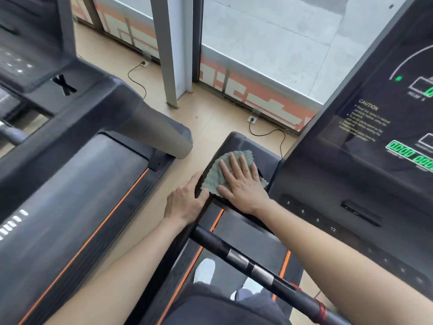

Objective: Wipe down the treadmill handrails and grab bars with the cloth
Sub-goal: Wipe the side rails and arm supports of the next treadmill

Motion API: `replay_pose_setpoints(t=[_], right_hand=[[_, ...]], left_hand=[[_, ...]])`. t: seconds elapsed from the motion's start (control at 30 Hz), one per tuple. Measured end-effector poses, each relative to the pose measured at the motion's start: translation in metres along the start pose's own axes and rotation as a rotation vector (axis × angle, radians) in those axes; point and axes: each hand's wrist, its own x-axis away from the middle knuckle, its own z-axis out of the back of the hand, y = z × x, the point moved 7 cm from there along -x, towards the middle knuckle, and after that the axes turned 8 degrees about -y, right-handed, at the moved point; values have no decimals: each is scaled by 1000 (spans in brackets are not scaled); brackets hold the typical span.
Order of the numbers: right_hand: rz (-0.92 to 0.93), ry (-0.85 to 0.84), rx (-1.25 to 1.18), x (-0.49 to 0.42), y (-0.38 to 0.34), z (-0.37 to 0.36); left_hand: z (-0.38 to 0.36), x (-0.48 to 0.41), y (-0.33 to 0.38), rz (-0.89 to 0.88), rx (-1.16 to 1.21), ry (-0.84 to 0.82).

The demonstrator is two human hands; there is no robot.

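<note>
Two hands meet on the treadmill's black front cover (248, 146). The right hand (243, 181) lies flat, fingers spread, on the green cloth (210, 177), hiding its middle. The left hand (185, 200) grips the cover's left edge, fingertips concealed. The grab bar (248, 261) runs off-frame at lower right.

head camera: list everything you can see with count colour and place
crumpled grey-green cloth: 1, grey-green, on the treadmill's flat black side arm
treadmill console: 1, black with green digits, right
round grab bar: 1, black with silver patches, lower centre
neighbouring treadmill: 1, black with orange stripe, left
power cords: 2, black, beige floor by the window
shoes: 2, white, on the belt
left hand: 1, grips the side arm's edge
right hand: 1, pressed flat on the cloth
</note>
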Motion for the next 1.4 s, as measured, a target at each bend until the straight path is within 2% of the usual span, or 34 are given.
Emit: replay_pose_setpoints(t=[0.17,0.37,0.5,0.6,0.8,0.93,1.07,1.23,1.4], right_hand=[[62,42,121,41,-13,-27],[120,53,177,78,-23,-41],[178,41,152,79,-32,-43],[192,62,111,58,-31,-28],[189,2,-23,2,-16,0],[131,111,148,6,-37,4],[325,74,206,17,-82,-10],[689,22,387,42,-140,-42],[822,71,473,52,-154,-53]], left_hand=[[2,4,-2,10,47,-21],[-5,18,-22,24,208,-207],[4,61,-48,76,236,-151],[1,103,-76,152,192,-124],[-13,171,-107,363,15,-124],[-17,178,-102,440,-99,-66],[-11,175,-95,430,-130,-41],[-6,177,-88,439,-100,-7],[-4,178,-87,447,-86,6]])
